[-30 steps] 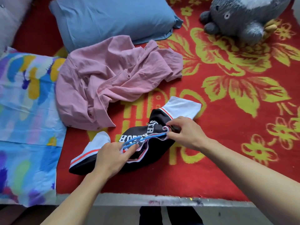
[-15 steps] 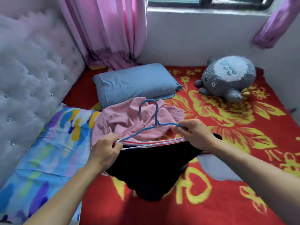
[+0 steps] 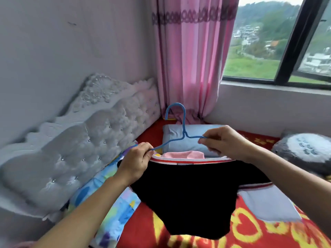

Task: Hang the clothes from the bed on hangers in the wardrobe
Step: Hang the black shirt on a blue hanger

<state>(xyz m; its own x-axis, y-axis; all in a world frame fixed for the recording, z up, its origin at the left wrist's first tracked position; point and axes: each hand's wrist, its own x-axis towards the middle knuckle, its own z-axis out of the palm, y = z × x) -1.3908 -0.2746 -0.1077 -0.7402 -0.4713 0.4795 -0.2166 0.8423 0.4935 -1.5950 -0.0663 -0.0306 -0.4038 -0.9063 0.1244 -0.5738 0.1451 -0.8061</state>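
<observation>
We hold the black shirt (image 3: 188, 194) draped on the blue hanger (image 3: 184, 136) over the bed (image 3: 143, 233). The hanger's long axis runs nine to three between our hands, with its hook at twelve. Our left hand (image 3: 138, 161) pinches the nine o'clock end and our right hand (image 3: 225, 142) the three o'clock arm, equally near. A pink shirt (image 3: 182, 154) lies beyond at twelve. No wardrobe is in view.

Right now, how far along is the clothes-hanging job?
Done: the blue hanger sits inside the striped collar of the black shirt, which hangs from it. In hand: the left hand and right hand each pinch one hanger shoulder, holding it up over the bed. Left: no wardrobe in view, so this shirt is not hung yet; a pink garment shows behind the collar, still to do.
</observation>
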